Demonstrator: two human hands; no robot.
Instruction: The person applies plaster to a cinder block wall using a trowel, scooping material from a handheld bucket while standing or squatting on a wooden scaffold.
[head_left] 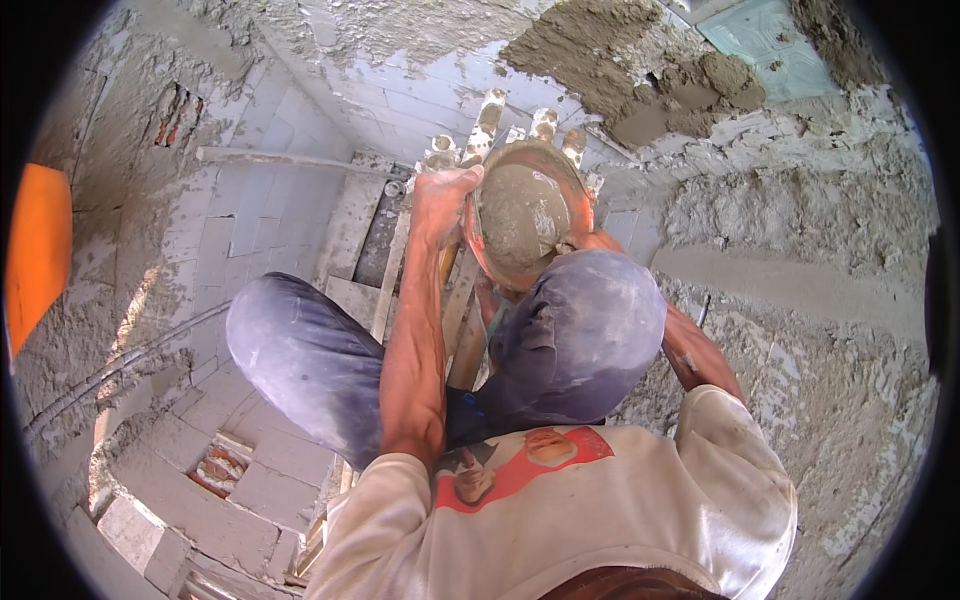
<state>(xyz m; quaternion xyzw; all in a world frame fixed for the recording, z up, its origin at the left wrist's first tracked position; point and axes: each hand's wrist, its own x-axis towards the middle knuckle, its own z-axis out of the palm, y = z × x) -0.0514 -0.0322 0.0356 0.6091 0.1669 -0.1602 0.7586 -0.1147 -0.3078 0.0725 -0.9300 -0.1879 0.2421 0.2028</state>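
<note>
The left hand [448,200] grips the left rim of a bowl [581,196] of mortar [520,205], just beyond the right knee [610,310]; that knee hides most of the right hand [596,240] at the lower-right rim, so its grip cannot be told. A slick rim or uneven hold could tip the bowl, spilling mortar onto the poles [487,122].

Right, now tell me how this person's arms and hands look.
Both arms show bare below short cream sleeves. The left hand wears no glove and looks dusty; the right hand is mostly hidden behind the knee. A pale smear marks the right forearm.
</note>
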